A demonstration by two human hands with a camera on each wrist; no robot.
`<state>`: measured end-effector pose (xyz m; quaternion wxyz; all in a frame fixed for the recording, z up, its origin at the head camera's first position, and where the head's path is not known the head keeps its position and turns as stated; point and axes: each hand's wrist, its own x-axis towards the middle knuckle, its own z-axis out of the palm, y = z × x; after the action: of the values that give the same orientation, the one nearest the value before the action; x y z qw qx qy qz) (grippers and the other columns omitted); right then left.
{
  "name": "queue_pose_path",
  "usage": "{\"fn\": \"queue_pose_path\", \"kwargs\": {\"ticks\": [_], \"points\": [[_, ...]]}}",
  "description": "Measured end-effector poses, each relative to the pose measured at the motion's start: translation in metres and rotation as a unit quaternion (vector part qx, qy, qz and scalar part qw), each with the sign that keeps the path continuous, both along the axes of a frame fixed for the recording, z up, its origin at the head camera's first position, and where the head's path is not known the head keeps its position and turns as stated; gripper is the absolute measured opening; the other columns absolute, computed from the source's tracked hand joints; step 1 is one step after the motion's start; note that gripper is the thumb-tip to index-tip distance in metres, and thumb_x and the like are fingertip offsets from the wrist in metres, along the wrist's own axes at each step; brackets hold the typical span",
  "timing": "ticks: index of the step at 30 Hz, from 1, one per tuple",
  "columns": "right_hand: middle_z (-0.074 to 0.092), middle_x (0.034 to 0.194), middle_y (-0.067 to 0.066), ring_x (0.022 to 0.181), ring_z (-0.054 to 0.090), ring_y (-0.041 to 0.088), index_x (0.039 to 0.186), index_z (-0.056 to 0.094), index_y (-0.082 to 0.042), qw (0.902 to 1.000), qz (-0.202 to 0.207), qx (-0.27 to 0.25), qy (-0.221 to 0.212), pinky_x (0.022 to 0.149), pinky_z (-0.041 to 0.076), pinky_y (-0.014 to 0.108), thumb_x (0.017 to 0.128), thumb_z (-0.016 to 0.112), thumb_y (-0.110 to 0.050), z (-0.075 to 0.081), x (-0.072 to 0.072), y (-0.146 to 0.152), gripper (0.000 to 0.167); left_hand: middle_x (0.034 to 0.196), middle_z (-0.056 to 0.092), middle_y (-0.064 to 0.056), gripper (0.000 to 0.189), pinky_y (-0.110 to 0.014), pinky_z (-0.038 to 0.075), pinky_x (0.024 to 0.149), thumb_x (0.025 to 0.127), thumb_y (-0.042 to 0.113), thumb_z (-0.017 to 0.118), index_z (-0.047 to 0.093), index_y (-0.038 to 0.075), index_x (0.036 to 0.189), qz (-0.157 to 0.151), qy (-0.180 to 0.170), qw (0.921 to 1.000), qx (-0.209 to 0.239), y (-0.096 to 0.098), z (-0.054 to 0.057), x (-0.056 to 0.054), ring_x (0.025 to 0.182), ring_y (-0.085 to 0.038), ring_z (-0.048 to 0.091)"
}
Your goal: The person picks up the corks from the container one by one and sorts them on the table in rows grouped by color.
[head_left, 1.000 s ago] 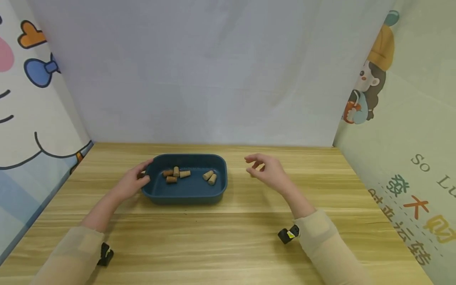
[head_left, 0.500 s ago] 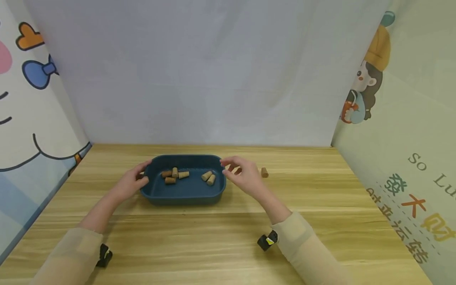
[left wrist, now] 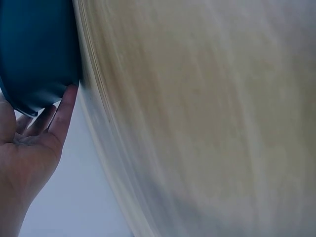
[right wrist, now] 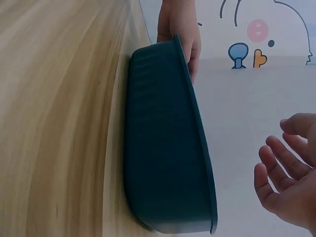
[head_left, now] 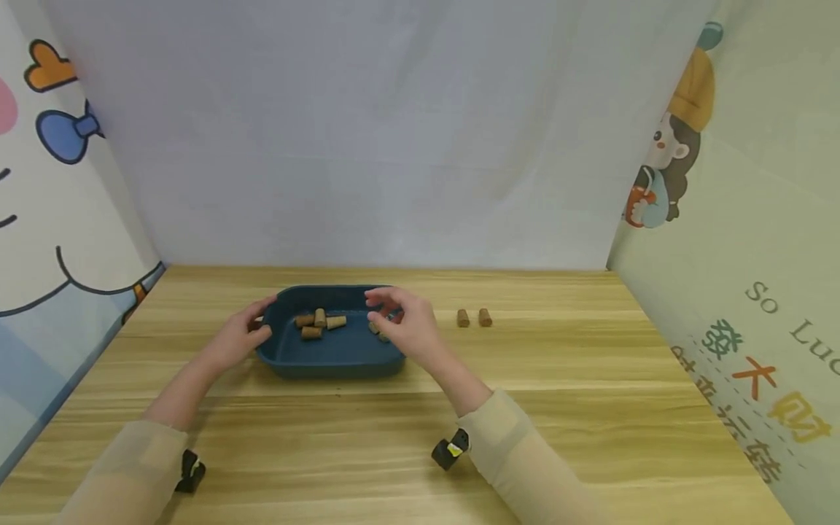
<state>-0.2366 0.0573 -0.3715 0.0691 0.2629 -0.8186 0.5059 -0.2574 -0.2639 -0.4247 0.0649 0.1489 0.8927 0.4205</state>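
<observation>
Person at a wood-grain table (head_left: 315, 452), dark blue bin (head_left: 331, 370) near the back edge, left of centre from where I stand behind them. Left hand (head_left: 231, 343) at the bin's left end: fingers spread, fairly straight, touching the outer wall, thumb apart from them on the near side. Right hand (head_left: 412, 328) over the bin's right end, fingers loosely bent, gap between thumb and forefinger, nothing pinched; right wrist view agrees, fingers apart from each other and clear of the rim. Corks sit in two places. In the bin, left half: a cluster of four corks (head_left: 319, 318), two tan, two darker brown, close together. Also in the bin, right half: a pair of tan corks (head_left: 374, 328), mostly hidden behind the right hand. On the table right of the bin: two brown corks (head_left: 463, 318), side by side, just apart; can't tell if standing or lying. Beige sleeves (head_left: 131, 463) on both arms, black wrist devices (head_left: 450, 450), pale cloth (head_left: 367, 131) behind.
</observation>
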Motion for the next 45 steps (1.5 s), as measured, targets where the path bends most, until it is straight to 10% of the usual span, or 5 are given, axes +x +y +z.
{"fn": "queue_pose_path", "kwargs": {"ticks": [23, 33, 45], "points": [[0.066, 0.112, 0.006, 0.08, 0.059, 0.01, 0.123, 0.061, -0.014, 0.9981, 0.023, 0.057, -0.001, 0.057, 0.045, 0.014, 0.091, 0.062, -0.01, -0.031, -0.014, -0.077, 0.033, 0.14, 0.031, -0.04, 0.06, -0.051, 0.048, 0.089, 0.096, 0.007, 0.046, 0.019, -0.002, 0.149, -0.001, 0.015, 0.9999, 0.004, -0.003, -0.002, 0.001, 0.119, -0.052, 0.046], [0.064, 0.113, 0.007, 0.07, 0.05, 0.008, 0.128, 0.059, -0.012, 0.987, 0.024, 0.159, 0.003, 0.059, 0.04, 0.017, 0.089, 0.067, -0.016, -0.041, -0.03, -0.097, 0.04, 0.142, 0.03, -0.038, 0.059, -0.055, 0.045, 0.092, 0.096, 0.008, 0.046, 0.021, -0.003, 0.149, 0.006, 0.022, 0.9997, 0.007, -0.003, -0.005, 0.0, 0.12, -0.052, 0.045], [0.061, 0.125, 0.002, 0.106, 0.06, 0.017, 0.128, 0.059, -0.015, 0.973, 0.06, 0.208, -0.079, 0.083, 0.05, 0.023, 0.089, 0.067, -0.018, -0.051, -0.047, -0.096, 0.04, 0.143, 0.029, -0.037, 0.061, -0.054, 0.045, 0.092, 0.095, 0.008, 0.048, 0.021, -0.002, 0.149, 0.009, 0.017, 0.9998, 0.006, -0.002, -0.003, 0.0, 0.12, -0.052, 0.046]]}}
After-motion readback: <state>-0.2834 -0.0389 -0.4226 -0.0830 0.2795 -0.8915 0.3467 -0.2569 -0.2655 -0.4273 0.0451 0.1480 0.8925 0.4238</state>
